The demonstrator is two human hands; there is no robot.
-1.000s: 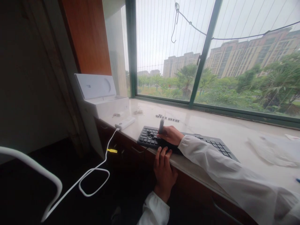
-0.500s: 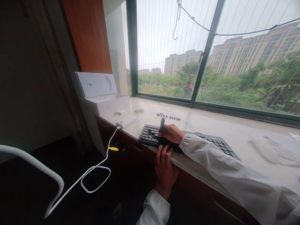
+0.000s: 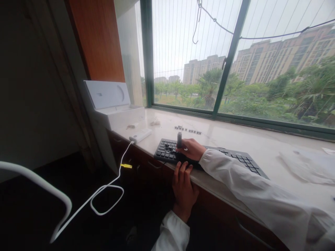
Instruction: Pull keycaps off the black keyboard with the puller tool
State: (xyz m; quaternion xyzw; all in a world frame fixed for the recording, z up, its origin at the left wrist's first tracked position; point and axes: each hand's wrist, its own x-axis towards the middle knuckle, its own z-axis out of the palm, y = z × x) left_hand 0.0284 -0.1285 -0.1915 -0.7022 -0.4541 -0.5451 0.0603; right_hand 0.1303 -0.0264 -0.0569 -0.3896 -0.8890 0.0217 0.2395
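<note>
A black keyboard [image 3: 242,158] lies along the front of the pale counter, with gaps among the keys at its left part. My right hand [image 3: 193,148] is over those keys, closed around a short dark stick-shaped tool [image 3: 179,139] held upright. A thin, pale tip seems to show at the tool's top; its lower end at the keys is too small to make out. Below, my left hand [image 3: 184,186] rests with fingers extended over the counter's front edge, by the keyboard's near side. Behind the keyboard, several loose dark keycaps [image 3: 195,131] sit in a row.
At the left stands an open white box [image 3: 125,116]. Before it lies a white power bank-like device [image 3: 140,136] with a white cable [image 3: 120,164] hanging off the edge. Clear plastic wrapping [image 3: 306,165] lies at right. A window [image 3: 183,87] rises behind the counter.
The tool in my right hand has shifted slightly left and down, standing a little straighter. My left hand and the keyboard stay practically where they were.
</note>
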